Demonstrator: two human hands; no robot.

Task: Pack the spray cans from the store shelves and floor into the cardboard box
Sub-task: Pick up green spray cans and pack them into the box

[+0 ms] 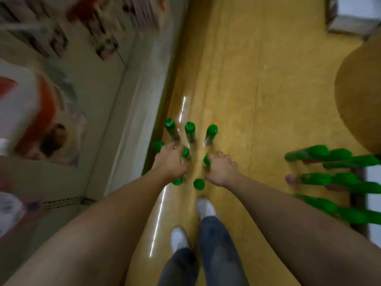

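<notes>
Several spray cans with green caps [189, 127] stand in a cluster on the yellow floor, just ahead of my feet. My left hand [171, 161] is down on the cluster's left side, fingers curled around a can whose cap [185, 152] shows beside my knuckles. My right hand [221, 170] is lower right of it, fingers closed around another can [206, 160]. Both can bodies are hidden under my hands. One loose cap [199, 184] shows between my wrists. More green-capped cans [317, 179] sit on a shelf at the right edge.
A low shelf unit [127, 112] with blurred packaged goods runs along the left. A pale box [350, 15] stands on the floor at the top right. A round brown shape [358, 100] bulges in from the right. My white shoes [206, 208] stand behind the cans.
</notes>
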